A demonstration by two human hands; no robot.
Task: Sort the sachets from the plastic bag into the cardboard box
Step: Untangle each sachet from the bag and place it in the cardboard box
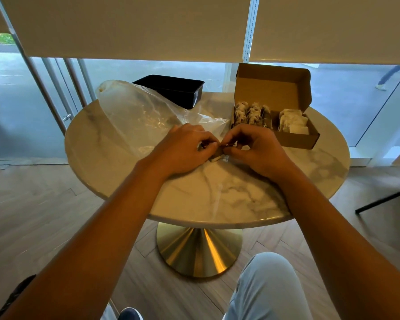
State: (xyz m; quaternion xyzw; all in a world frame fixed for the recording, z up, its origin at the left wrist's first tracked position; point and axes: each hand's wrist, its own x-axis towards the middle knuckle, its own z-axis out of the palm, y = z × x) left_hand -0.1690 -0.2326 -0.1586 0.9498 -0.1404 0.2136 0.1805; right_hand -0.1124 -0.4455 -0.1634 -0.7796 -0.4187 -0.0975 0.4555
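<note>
We sit facing tall windows with pale roller blinds drawn partway down, a wood-plank floor under us, and a round marble table [217,197] on a brass cone base [198,249] directly ahead. Across the left half of the table lies a large clear plastic bag [136,114], crumpled and slumped, its open end reaching toward our hands. Behind it, at the far edge, stands a black plastic tray [171,88]. On the far right of the table the cardboard box [284,137] sits with its lid flap upright; its left compartment holds rows of dark sachets wound with pale string [251,114], and its right compartment holds a stack of flat white sachets [292,122]. Just in front of the box and the bag's mouth, our two hands meet near the middle of the table. Our left hand [185,148] and right hand [261,151] both have their fingers curled in tight, pinching one small sachet [217,155] between them, low over the marble; most of it is hidden by the fingers, with only a pale corner showing underneath.
</note>
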